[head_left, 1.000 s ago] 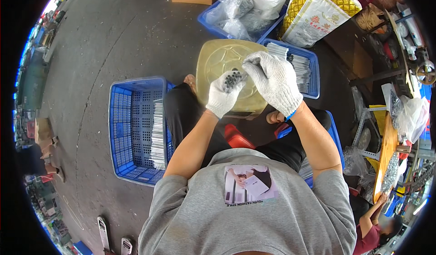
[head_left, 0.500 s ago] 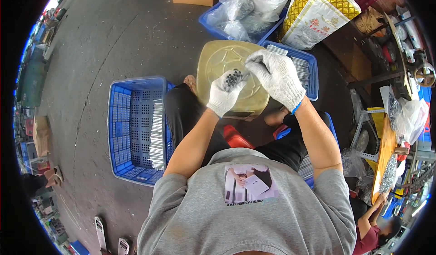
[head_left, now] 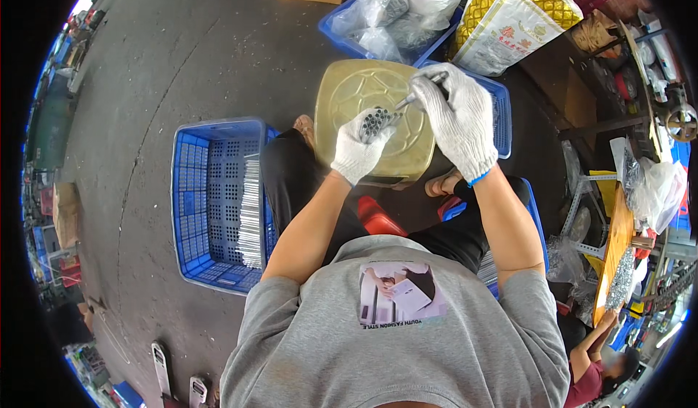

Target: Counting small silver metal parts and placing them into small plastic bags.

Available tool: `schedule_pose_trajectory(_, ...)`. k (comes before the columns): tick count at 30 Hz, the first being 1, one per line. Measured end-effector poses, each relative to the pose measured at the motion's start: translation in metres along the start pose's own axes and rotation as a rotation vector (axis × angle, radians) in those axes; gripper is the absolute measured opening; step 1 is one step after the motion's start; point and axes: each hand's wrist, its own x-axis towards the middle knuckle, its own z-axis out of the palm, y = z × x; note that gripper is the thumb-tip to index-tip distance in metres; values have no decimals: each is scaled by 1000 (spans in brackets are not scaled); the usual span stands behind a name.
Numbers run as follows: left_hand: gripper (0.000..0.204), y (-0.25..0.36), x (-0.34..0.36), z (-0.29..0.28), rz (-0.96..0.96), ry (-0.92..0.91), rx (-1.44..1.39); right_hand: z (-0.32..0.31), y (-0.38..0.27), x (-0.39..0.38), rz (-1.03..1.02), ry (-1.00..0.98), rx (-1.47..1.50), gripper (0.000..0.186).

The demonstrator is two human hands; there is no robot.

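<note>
Wrapped in a white knit glove, my left hand (head_left: 359, 146) is closed round a bundle of thin metal tubes (head_left: 376, 121), their round ends facing up. Just to its right, my right hand (head_left: 462, 121), gloved too, pinches a slim grey metal rod (head_left: 407, 101). The rod's lower tip points down and left, close to the tube ends; I cannot tell whether it touches them. Both hands are above a yellowish plastic stool top (head_left: 349, 88). The glove hides the tubes' lower lengths.
A blue crate (head_left: 193, 212) on the left holds a row of metal tubes (head_left: 250, 212). Behind my right hand stands another blue basket (head_left: 503, 117). Farther back are a blue bin (head_left: 338, 24) of plastic bags and a yellow sack (head_left: 509, 33). A co-worker (head_left: 589, 372) sits at the lower right.
My right hand has moved right and slightly away from the left one, and the rod between its fingers now shows. My left hand keeps its hold on the tubes.
</note>
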Motion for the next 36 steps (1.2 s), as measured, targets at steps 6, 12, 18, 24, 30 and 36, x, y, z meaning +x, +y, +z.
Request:
schedule_pose_trajectory(6,29,1,3,1,57,1,137,6,15,-4,27,11,-5,14)
schedule_pose_trajectory(12,29,10,1,4,17,9,157,10,23,-6,35,0,3,14)
schedule_pose_trajectory(18,30,-1,-1,4,7,37,-24,4,-5,-1,68,-190,-16,14)
schedule_pose_trajectory(24,30,11,-2,4,-1,16,1,4,-6,0,-84,-125,-64,14)
schedule_pose_trajectory(30,27,15,-2,4,-78,-13,54,7,6,1,-5,10,43,14)
schedule_pose_trajectory(36,30,-2,1,4,-10,-6,26,10,20,0,49,-31,-9,13)
